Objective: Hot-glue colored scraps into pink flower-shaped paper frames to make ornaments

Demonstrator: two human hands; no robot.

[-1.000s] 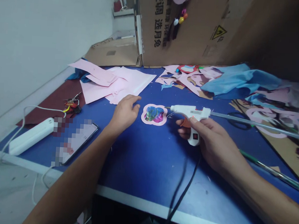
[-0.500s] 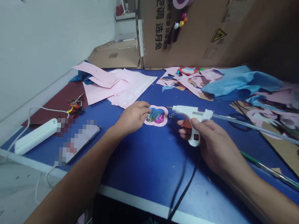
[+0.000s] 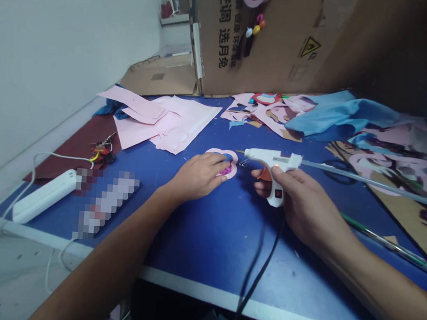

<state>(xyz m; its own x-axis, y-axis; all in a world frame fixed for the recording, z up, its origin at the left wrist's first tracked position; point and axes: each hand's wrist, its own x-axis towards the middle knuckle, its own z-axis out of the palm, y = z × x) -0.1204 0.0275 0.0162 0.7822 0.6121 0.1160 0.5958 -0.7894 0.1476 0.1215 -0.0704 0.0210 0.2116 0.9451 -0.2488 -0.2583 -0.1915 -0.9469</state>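
Note:
My right hand (image 3: 298,200) grips a white hot glue gun (image 3: 272,160), a finger on its orange trigger and the nozzle pointing left. A clear glue stick (image 3: 373,182) sticks out of its back to the right, and its black cord (image 3: 260,270) runs down over the table edge. My left hand (image 3: 200,174) lies on a pink flower-shaped cutout (image 3: 231,161) with a multicoloured middle, covering most of it, fingers curled over it. The nozzle tip is just right of the cutout.
Pink paper sheets (image 3: 165,120) lie at the back left, paper scraps and blue fabric (image 3: 333,117) at the back right. A cardboard box (image 3: 266,37) stands behind. Keys (image 3: 102,150), a white power strip (image 3: 43,194) and a phone (image 3: 104,206) sit on the blue table's (image 3: 208,237) left side.
My left hand slid right from the table beside the cutout onto it, now covering most of it. The right hand and glue gun stayed nearly still.

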